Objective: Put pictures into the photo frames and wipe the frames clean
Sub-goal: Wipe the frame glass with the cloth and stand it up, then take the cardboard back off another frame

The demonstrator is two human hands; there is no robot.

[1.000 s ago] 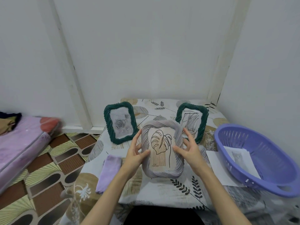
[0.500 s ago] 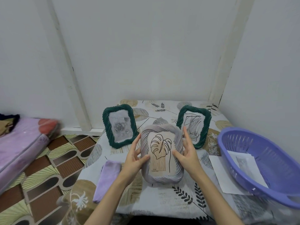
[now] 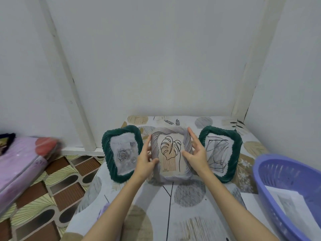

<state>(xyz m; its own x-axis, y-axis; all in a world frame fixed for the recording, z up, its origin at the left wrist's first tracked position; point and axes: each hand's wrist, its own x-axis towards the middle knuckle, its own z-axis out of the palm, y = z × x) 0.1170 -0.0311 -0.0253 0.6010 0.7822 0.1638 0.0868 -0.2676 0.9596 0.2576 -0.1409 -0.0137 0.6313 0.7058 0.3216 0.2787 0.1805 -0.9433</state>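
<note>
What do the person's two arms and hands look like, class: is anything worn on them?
Both forearms are bare, with no sleeves in view. The left hand and right hand wear no gloves, and no rings, watch or bracelet show. Fingernails look short and unpainted.

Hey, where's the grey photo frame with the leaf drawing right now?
In the head view the grey frame stands mid-table between the two green frames, held by the left hand and right hand at its sides.

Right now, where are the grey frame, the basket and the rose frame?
grey frame [image 3: 171, 132]: head view, top rim.
basket [image 3: 278, 173]: head view, inner wall.
rose frame [image 3: 106, 150]: head view, left rim.
</note>
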